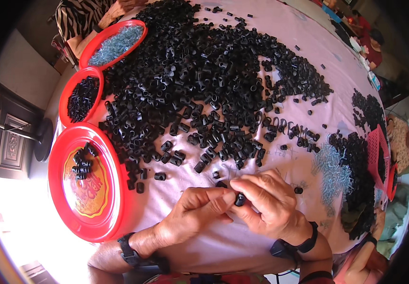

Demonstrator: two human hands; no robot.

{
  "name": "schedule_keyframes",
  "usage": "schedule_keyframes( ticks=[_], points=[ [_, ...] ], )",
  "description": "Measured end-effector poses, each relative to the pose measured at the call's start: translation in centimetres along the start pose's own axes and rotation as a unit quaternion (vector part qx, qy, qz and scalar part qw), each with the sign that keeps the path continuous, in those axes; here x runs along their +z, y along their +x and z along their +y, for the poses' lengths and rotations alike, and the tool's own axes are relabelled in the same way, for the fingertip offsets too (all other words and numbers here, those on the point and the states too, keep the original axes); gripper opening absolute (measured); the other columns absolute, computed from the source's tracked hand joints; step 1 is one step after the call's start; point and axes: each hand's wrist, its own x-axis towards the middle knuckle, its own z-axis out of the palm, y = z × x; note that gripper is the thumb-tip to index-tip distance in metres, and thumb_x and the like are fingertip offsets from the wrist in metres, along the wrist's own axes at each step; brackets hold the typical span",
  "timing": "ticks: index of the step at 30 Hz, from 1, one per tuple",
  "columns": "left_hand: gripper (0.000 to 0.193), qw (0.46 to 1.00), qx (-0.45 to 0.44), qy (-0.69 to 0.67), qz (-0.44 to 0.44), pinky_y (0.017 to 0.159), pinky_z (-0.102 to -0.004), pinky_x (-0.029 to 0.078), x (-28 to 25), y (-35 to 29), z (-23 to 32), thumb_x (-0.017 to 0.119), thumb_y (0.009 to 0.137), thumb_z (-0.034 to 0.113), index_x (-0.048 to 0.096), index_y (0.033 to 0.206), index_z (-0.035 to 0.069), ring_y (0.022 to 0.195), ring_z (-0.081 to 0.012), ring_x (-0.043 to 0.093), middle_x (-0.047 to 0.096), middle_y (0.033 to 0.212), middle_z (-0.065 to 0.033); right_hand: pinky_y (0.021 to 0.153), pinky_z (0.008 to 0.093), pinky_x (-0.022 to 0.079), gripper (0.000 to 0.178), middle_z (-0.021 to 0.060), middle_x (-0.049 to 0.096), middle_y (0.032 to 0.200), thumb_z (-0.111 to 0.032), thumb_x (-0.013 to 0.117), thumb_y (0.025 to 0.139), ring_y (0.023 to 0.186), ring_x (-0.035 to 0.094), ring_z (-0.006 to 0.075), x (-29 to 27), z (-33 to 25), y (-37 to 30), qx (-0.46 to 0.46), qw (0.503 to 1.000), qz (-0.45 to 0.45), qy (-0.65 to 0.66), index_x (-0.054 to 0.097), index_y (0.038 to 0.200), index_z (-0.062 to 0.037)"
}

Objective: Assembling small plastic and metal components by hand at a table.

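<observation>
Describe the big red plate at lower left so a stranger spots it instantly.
On the pink-covered table, left of the big heap of black parts, three red plates line up. Take the lowest plate: the largest, and the only one showing a yellow printed centre.

The small, cylindrical plastic piece (240,199) you hold is black, matching the heaped cylindrical plastic pieces (200,71) on your pale pink, cloth-covered bench (304,38). At its left edge, your large, round plastic plate (55,184) is red with a yellow printed medallion (86,189).
</observation>
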Motion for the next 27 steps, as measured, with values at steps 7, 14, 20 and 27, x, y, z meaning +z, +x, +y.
schedule_keyframes(
  ticks=[7,14,20,27],
  points=[
    [0.038,0.997,-0.013,-0.059,-0.051,0.093,-0.0262,0.052,0.0,0.0,0.1,0.058,0.11,0.028,0.068,0.133,0.0,0.101,-0.0088,0.063,0.073,0.111,-0.0024,0.072,0.036,0.057,0.053,0.0165,0.073,0.106,-0.015,0.088,0.074,0.086,0.071,0.0291,-0.6,0.2,-0.1,-0.055,0.998,-0.013,0.004,0.07,0.119,0.0054],
    [0.034,0.997,-0.017,-0.074,-0.026,0.093,-0.0252,0.052,-0.6,0.2,-0.5,0.067,0.105,0.017,0.067,0.134,0.0,0.1,-0.008,0.063,0.073,0.115,-0.0025,0.076,0.039,0.059,0.058,0.0175,0.071,0.113,-0.013,0.09,0.07,0.092,0.07,0.0308,-0.5,-0.1,0.4,-0.014,1.0,0.002,0.006,0.07,0.123,0.0028],
    [0.028,0.994,0.028,-0.105,-0.017,0.092,-0.0239,0.053,-0.1,0.4,-0.9,0.068,0.104,0.017,0.066,0.126,0.0,0.1,-0.0075,0.064,0.07,0.116,-0.0021,0.077,0.0379,0.058,0.053,0.0143,0.072,0.111,-0.007,0.089,0.07,0.091,0.07,0.0288,-0.2,-0.1,0.1,0.006,1.0,-0.008,0.025,0.073,0.12,-0.0006],
    [0.033,0.997,0.021,-0.07,-0.015,0.081,-0.0226,0.051,-0.1,0.3,-0.1,0.067,0.105,0.027,0.067,0.128,0.004,0.099,-0.0057,0.062,0.07,0.112,0.0019,0.072,0.0374,0.055,0.043,0.0111,0.074,0.104,-0.001,0.085,0.072,0.085,0.069,0.0272,-0.3,0.0,0.3,-0.002,0.998,-0.006,0.068,0.073,0.114,0.0005]
  ],
)
